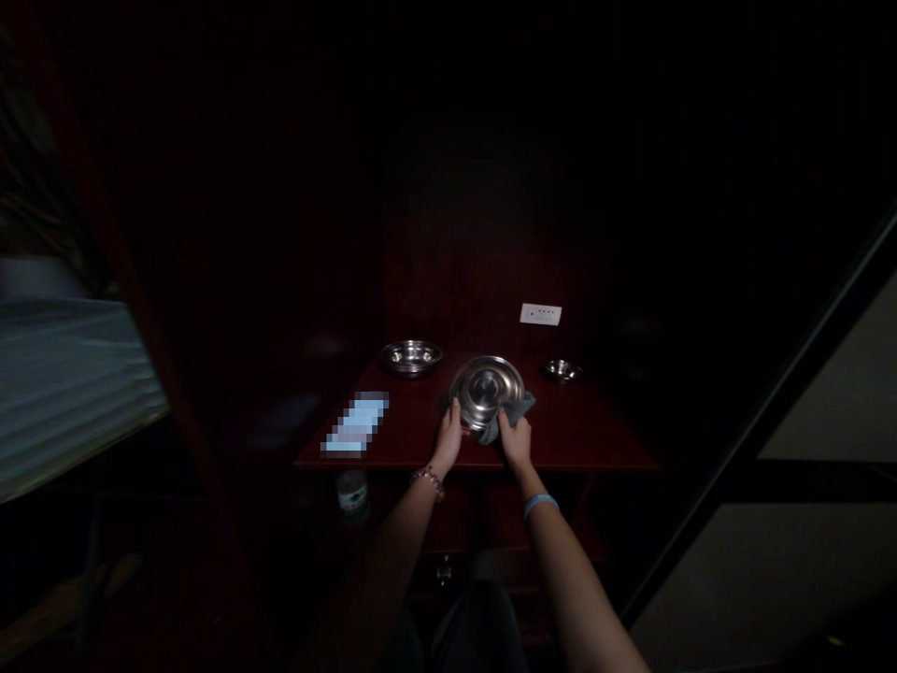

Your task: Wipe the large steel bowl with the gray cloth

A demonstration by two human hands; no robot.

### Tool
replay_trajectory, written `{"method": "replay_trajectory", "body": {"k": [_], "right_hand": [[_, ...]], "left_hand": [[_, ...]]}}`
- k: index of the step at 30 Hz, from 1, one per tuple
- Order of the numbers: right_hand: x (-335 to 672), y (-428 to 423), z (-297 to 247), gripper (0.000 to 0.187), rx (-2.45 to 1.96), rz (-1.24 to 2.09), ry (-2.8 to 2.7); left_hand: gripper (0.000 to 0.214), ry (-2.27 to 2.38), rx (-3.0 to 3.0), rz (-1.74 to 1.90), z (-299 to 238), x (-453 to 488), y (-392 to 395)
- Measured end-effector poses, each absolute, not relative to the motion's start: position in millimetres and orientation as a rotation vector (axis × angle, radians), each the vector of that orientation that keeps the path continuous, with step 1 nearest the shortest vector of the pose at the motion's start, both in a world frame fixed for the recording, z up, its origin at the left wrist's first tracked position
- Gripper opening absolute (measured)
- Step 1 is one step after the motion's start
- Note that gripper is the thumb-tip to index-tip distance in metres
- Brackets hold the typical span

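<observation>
A shiny steel bowl is tilted up toward me at the near middle of a dark red wooden table. My left hand grips its lower left rim, fingers closed on the edge. My right hand holds a grey cloth pressed against the bowl's lower right rim. A beaded bracelet circles my left wrist and a light blue band my right.
A wider steel bowl sits at the back left of the table, a small steel bowl at the back right. A blurred flat light-blue item lies at the left. A white socket plate is on the dark wall. A plastic bottle stands below the table edge.
</observation>
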State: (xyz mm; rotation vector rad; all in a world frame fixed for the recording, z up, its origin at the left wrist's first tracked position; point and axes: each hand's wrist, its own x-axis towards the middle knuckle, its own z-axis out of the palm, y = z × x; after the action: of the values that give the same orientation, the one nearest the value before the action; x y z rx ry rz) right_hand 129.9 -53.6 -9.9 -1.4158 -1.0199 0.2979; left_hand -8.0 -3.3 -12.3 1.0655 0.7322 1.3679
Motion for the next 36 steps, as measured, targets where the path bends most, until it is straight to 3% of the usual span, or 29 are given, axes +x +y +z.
{"method": "replay_trajectory", "body": {"k": [8, 23, 36], "right_hand": [[130.9, -53.4, -9.7, 0.039, -1.443, 0.328, -1.019], [134.7, -49.8, -11.8, 0.041, -1.466, 0.451, -1.069], [135.0, -50.5, -10.7, 0.045, -1.429, 0.439, -0.967]], "left_hand": [[0.030, 0.758, 1.200, 1.400, -8.0, -7.5, -8.9], [0.052, 0.692, 1.204, 1.294, -10.3, -8.4, -7.1], [0.044, 0.674, 1.286, 1.312, -14.2, -7.4, -5.0]]}}
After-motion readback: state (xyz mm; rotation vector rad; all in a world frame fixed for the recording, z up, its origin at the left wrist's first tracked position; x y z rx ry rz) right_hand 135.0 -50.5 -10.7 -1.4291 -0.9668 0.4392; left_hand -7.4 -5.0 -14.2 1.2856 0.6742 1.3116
